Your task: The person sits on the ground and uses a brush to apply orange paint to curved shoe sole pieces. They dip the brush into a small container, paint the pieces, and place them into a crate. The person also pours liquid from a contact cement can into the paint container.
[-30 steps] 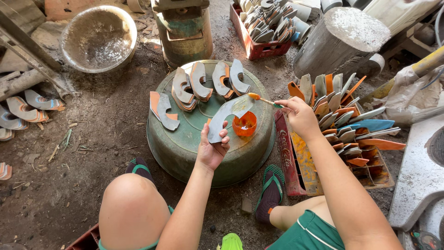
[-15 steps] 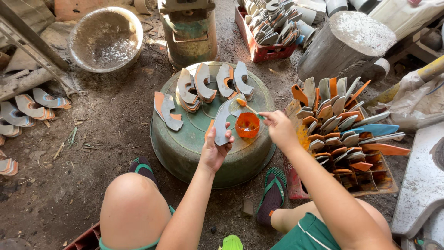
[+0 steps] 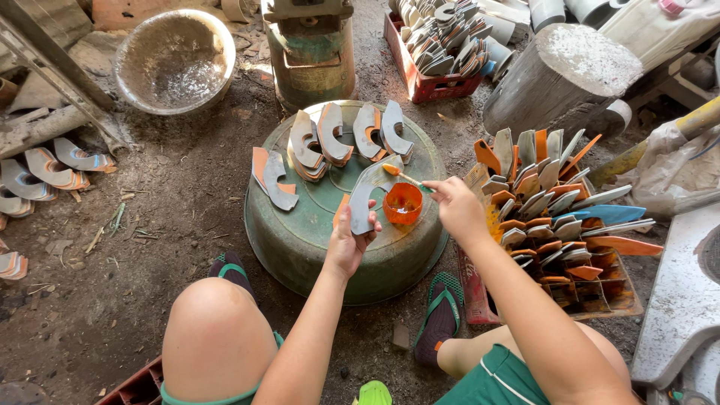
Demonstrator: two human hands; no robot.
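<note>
**Painting curved metal pieces on an upturned tub**

An upturned green tub (image 3: 330, 247) serves as the worktop. On its top, toward the right edge, stands a small orange cup (image 3: 403, 204) holding orange paint. The left hand (image 3: 349, 244), at the tub's near edge, has its fingers pinched on a grey curved piece (image 3: 365, 201) that lies just left of the cup. The right hand (image 3: 457, 210), right of the cup, holds a thin brush (image 3: 403, 176) between pressed fingertips, its orange tip over the piece's upper end.

Farther back on the tub lean stacks of painted pieces (image 3: 345, 135); one more pair (image 3: 274, 178) lies at the left edge. Right of the tub, a crate (image 3: 600, 300) is packed with upright pieces. Behind the tub stand a green canister (image 3: 311, 52), a red crate (image 3: 431, 82) of pieces and a metal bowl (image 3: 174, 60) with wet dregs. A flip-flop (image 3: 441, 315) rests against the tub's base.
</note>
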